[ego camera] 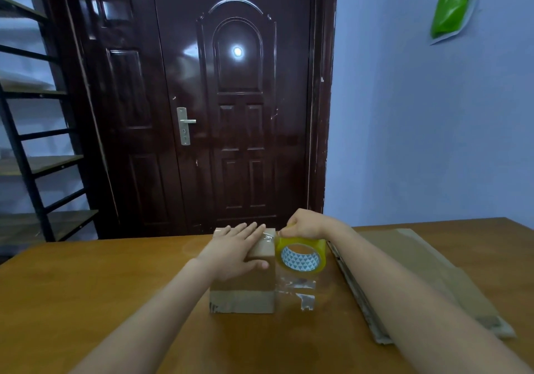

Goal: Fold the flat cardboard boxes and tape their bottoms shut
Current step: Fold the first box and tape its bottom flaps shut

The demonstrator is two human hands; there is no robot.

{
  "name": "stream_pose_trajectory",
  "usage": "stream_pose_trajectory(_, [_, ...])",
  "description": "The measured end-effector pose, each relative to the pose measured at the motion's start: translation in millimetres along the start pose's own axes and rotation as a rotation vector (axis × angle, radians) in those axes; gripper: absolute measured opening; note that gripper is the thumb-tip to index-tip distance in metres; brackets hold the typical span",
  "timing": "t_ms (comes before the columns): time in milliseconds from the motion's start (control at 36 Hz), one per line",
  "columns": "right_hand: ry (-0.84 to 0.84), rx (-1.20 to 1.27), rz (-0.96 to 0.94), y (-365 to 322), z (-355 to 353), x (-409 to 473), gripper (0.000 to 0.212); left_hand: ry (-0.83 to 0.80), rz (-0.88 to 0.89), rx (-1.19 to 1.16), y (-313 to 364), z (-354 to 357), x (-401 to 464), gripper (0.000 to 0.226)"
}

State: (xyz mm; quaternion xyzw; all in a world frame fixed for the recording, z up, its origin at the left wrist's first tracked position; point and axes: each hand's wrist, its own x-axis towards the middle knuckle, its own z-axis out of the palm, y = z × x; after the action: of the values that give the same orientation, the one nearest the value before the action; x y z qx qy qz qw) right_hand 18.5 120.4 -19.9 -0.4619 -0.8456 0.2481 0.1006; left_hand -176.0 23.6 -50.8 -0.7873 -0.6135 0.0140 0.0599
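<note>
A small folded cardboard box [242,290] stands on the wooden table [115,301] in front of me. My left hand [237,249] lies flat on its top with straight fingers. My right hand [303,225] grips the top of a yellowish roll of clear tape [300,255] held upright at the box's right edge. A strip of clear tape [268,238] runs from the roll onto the box top under my left fingertips. Loose clear tape [300,292] hangs below the roll beside the box.
A stack of flat cardboard boxes [419,281] lies on the table to the right, under my right forearm. Behind the table stands a dark door [231,113]. A black shelf rack [31,142] is at the left. A green bag [453,3] hangs on the wall.
</note>
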Motion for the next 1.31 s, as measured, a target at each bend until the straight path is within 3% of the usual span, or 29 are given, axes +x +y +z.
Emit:
stream_pose_trajectory(194, [-0.004, 0.044, -0.014, 4.7, 3.9, -0.7, 0.034, 0.064, 0.019, 0.028, -0.7, 1.7, -0.1, 0.103])
stream_pose_trajectory(722, [-0.129, -0.063, 0.002, 13.0, 24.5, -7.7, 0.037, -0.06, 0.015, 0.037, 11.8, 17.6, -15.9, 0.092])
stream_pose_trajectory(889, [-0.153, -0.061, -0.001, 12.6, 29.6, -10.0, 0.033, -0.076, 0.036, -0.072, 15.2, 22.4, -20.0, 0.1])
stream_pose_trajectory(1028, [-0.143, -0.057, 0.005, 13.9, 30.2, -10.5, 0.034, -0.065, 0.048, -0.043, 21.0, 21.3, -17.0, 0.081])
stream_pose_trajectory(1306, [-0.133, -0.009, 0.026, 21.0, 38.0, -13.0, 0.031, -0.053, 0.028, -0.049, 24.5, 21.0, -16.7, 0.073])
